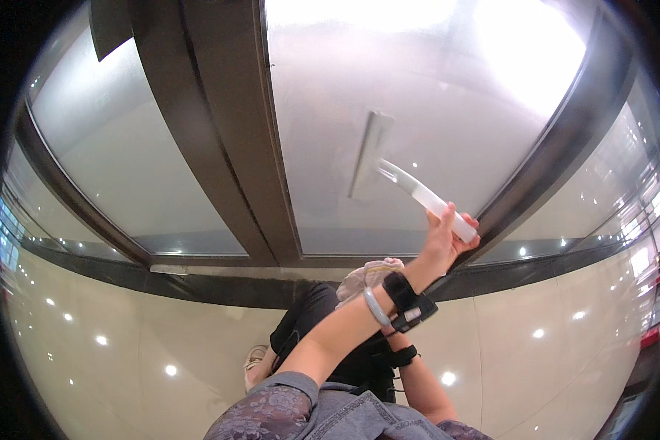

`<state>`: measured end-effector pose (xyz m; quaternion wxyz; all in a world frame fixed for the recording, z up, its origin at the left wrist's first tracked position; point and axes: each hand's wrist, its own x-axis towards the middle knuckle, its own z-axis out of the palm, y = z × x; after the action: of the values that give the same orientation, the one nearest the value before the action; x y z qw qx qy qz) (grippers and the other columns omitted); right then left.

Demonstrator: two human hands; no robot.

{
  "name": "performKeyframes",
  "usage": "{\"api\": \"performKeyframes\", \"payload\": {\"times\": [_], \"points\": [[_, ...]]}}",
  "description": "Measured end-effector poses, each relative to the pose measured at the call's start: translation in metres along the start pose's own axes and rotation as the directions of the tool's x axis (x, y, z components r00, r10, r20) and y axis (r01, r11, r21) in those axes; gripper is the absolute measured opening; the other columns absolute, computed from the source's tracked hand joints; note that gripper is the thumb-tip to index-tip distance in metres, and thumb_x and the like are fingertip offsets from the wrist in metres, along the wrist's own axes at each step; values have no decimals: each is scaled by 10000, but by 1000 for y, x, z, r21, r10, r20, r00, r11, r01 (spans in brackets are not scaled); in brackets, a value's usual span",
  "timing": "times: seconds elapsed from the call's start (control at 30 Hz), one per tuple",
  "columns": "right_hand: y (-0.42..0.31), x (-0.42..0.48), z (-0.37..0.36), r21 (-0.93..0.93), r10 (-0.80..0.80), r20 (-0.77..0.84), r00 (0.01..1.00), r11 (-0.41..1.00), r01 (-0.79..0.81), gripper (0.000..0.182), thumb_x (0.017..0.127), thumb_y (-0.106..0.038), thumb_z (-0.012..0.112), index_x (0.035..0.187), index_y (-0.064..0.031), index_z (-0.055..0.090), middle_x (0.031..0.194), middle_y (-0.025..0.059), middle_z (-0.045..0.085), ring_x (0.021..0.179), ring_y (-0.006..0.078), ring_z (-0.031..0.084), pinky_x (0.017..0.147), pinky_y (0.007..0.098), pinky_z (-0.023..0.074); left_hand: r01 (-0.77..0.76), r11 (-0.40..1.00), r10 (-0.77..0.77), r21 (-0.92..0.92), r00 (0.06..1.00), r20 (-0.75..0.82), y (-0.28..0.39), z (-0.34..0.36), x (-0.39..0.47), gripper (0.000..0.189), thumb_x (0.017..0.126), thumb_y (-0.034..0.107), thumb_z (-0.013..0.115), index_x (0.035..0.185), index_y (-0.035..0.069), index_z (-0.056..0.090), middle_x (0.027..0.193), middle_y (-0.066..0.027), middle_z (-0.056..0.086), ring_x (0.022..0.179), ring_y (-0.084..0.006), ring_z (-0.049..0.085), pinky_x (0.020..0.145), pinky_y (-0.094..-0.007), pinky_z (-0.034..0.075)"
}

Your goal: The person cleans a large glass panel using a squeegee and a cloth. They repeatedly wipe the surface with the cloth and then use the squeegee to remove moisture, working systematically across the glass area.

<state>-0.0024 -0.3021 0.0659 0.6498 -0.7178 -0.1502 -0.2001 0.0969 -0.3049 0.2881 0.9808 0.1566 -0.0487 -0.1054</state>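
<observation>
My left hand [451, 234] grips the white handle of a window squeegee [418, 190]. Its long pale head [371, 157] stands nearly upright, slightly tilted, over a glass door panel [330, 220]; whether the blade touches the glass cannot be told. A black strap with a small device and a pale bangle [375, 308] are on my left wrist. My right hand [389, 330] is mostly hidden behind the left forearm, with a black strap at its wrist. A bunched, light pinkish cloth [368, 278] shows just beyond it; the grip on it is hidden.
Dark brown door frames [236, 137] border the glass, with another glass panel [115, 165] at left. A dark threshold strip [225, 289] runs along the base. The glossy beige tiled floor [506, 352] reflects lights. One of my shoes [256, 356] shows below, left of my dark-clothed knee.
</observation>
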Motion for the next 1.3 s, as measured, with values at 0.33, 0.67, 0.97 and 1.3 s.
{"api": "performKeyframes", "payload": {"times": [0.33, 0.67, 0.97, 1.3], "points": [[-73, 33, -7, 89, 227, -71, 971, 971, -220, 701, 741, -80, 702, 1355, -29, 369, 1155, 138, 633, 1085, 232, 616, 921, 349, 481, -321, 946, 322, -41, 946, 30, 100, -14, 27, 286, 990, 423, 548, 1039, 166, 433, 901, -87, 611, 901, -212, 599, 679, -384, 533], [-51, 23, -16, 229, 96, 35, 995, 968, -101, 549, 962, -275, 491, 1416, -2, 348, 1277, 129, 593, 1143, 239, 591, 1013, 360, 450, -70, 986, 80, 150, 995, -63, 14, -35, 6, 295, 976, 431, 568, 1078, 219, 391, 860, -69, 611, 839, -219, 623, 574, -396, 541], [-72, 31, -20, 156, 216, -112, 970, 968, -197, 662, 742, -22, 655, 1345, -27, 382, 1176, 128, 602, 1095, 228, 599, 951, 355, 465, -405, 815, 432, 415, 901, 31, 107, -6, 12, 346, 1008, 453, 499, 1035, 135, 368, 794, -74, 596, 681, -191, 610, 463, -313, 454], [-84, 35, -17, 71, 190, -123, 974, 981, -182, 690, 733, -61, 666, 1357, -22, 374, 1186, 155, 614, 1100, 261, 620, 932, 375, 484, -73, -166, 674, 983, 719, 167, 122, -128, -22, 390, 991, 402, 547, 1212, 108, 416, 670, -78, 587, 535, -227, 597, 486, -383, 468]]}}
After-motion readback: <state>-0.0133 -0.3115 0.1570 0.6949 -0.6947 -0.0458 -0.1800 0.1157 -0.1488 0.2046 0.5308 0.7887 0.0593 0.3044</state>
